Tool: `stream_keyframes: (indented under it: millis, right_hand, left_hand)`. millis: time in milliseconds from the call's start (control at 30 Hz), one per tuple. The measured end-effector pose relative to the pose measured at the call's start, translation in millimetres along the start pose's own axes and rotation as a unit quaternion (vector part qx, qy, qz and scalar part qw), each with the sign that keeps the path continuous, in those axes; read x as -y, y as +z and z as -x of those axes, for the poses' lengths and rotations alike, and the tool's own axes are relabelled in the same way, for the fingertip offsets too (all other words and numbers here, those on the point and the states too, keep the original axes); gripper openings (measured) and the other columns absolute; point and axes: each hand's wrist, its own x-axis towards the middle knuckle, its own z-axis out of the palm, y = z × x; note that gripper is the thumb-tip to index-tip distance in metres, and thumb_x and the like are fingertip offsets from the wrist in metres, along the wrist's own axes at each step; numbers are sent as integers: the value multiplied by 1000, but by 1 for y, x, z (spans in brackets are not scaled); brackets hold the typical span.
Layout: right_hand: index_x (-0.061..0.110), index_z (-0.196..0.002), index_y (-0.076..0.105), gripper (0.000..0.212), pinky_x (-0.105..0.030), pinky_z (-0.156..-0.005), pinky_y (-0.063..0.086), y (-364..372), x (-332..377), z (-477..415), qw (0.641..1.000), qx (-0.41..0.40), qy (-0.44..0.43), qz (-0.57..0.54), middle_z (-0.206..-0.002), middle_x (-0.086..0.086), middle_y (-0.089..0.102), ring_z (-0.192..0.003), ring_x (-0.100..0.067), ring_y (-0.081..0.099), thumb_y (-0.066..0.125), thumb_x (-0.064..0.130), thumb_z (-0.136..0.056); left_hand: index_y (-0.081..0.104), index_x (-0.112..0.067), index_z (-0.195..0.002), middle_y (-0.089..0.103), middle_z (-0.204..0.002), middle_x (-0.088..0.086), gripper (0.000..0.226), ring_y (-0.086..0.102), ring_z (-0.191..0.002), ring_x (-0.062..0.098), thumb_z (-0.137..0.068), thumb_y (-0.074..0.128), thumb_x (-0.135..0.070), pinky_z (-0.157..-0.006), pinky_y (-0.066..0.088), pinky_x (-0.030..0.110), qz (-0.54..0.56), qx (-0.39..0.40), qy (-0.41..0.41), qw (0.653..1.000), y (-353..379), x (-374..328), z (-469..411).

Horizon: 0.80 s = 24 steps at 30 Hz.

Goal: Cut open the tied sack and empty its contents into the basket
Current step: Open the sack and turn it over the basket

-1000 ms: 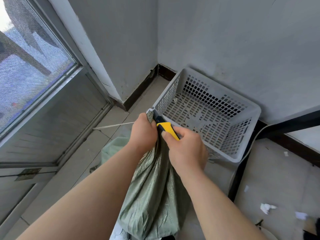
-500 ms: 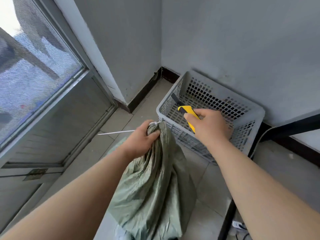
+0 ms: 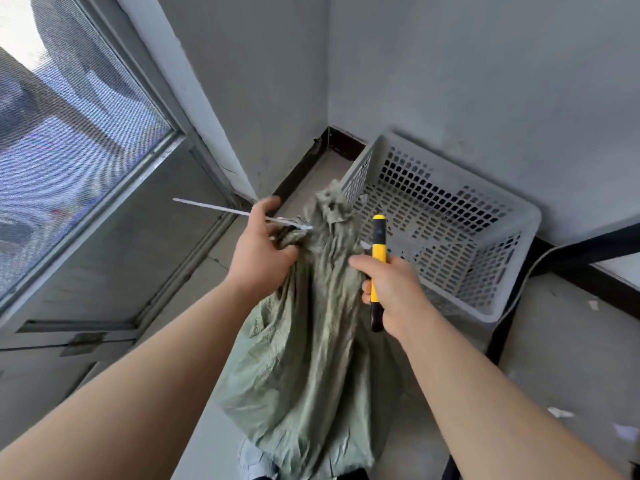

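Note:
A green woven sack (image 3: 311, 344) stands on the floor in front of me, its gathered neck (image 3: 330, 206) sticking up. My left hand (image 3: 259, 251) grips the sack just below the neck, and a white cable tie (image 3: 221, 210) sticks out to the left past its fingers. My right hand (image 3: 393, 289) holds a yellow and black utility knife (image 3: 378, 251) upright, just right of the neck. The grey perforated plastic basket (image 3: 498, 216) sits behind the sack in the corner, with a few scraps on its bottom.
Grey walls meet in a corner behind the basket. A screened window and metal door frame (image 3: 86, 140) fill the left. A black table leg (image 3: 502, 327) and a cable stand to the right. Paper scraps (image 3: 561, 412) lie on the tiled floor.
My right hand has brought the knife back from over the basket to beside the sack neck. My left hand has shifted lower, baring the neck and the cable tie.

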Motion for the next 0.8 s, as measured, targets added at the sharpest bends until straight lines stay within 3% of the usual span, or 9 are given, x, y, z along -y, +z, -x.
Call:
stream_keyframes:
  millis: [67, 133, 233, 333, 400, 467, 567, 667, 800]
  right_hand:
    - [11, -75, 48, 22, -25, -41, 32, -11, 5, -4, 1000, -28, -11, -1, -58, -1, 35, -46, -13, 35, 68, 6, -83]
    - [11, -76, 47, 22, -26, -43, 33, -22, 7, -7, 998, -46, -21, 25, -59, -2, 35, -47, -14, 36, 67, 7, -84]
    - [11, -77, 46, 21, -28, -47, 33, -27, 1, -9, 996, -55, -35, 62, -59, -1, 35, -49, -15, 36, 65, 6, -85]
    - [12, -78, 46, 20, -33, -54, 37, -20, -7, -13, 992, -76, -65, 73, -60, -2, 40, -51, -16, 41, 64, 8, -86]
    - [12, -83, 51, 13, -31, -57, 46, -13, -9, -17, 991, -86, -81, 69, -68, -3, 49, -54, -15, 50, 62, 9, -89]
    - [12, -90, 54, 8, -28, -63, 54, -8, -9, -23, 991, -82, -91, 55, -80, -5, 57, -61, -14, 59, 61, 8, -90]
    - [15, -90, 56, 9, -37, -82, 56, -5, -11, -28, 991, -68, -99, 57, -87, -6, 64, -76, -18, 66, 62, 8, -89]
    - [22, -86, 57, 13, -34, -82, 54, -7, -16, -31, 993, -42, -94, 51, -88, -4, 65, -80, -17, 66, 64, 11, -90]
    - [16, -92, 58, 9, -24, -54, 54, -22, -36, -34, 996, -75, -50, 20, -81, -2, 60, -58, -15, 60, 66, 18, -89]
  left_hand:
    - [59, -18, -116, 70, -102, -1, 38, 68, -87, 15, -81, 74, -18, -80, 55, 31, -70, -55, -23, 996, -11, 7, -2]
    - [63, -15, -102, 69, -91, -2, 27, 65, -75, 10, -80, 75, -26, -69, 53, 24, -88, -58, -55, 993, -22, 17, -1]
    - [58, -12, -113, 69, -109, 5, 34, 65, -88, 19, -85, 70, -27, -81, 53, 31, -92, -84, -87, 988, -33, 28, -3]
    - [19, -26, -149, 57, -132, 5, 69, 58, -113, 24, -93, 59, -21, -95, 46, 36, -38, -136, -89, 986, -36, 25, -10]
    - [-7, -32, -152, 53, -128, 6, 83, 58, -95, 24, -96, 54, -24, -85, 43, 35, -22, -146, -116, 982, -36, 20, -13]
    - [-9, -27, -153, 45, -141, 11, 90, 58, -92, 25, -93, 57, -38, -88, 42, 35, -40, -103, -168, 980, -36, 24, -14]
    - [14, -15, -152, 42, -148, 11, 112, 53, -120, 27, -69, 72, -60, -108, 40, 43, -58, 107, -222, 967, -34, 40, 1]
    - [39, -10, -139, 59, -124, 4, 81, 61, -103, 20, -72, 81, -30, -102, 41, 34, -123, 214, -221, 944, -22, 60, 19]
    - [62, -9, -100, 70, -101, 12, 16, 65, -93, 28, -87, 66, -18, -83, 52, 35, -209, 140, -184, 950, -10, 92, 18]
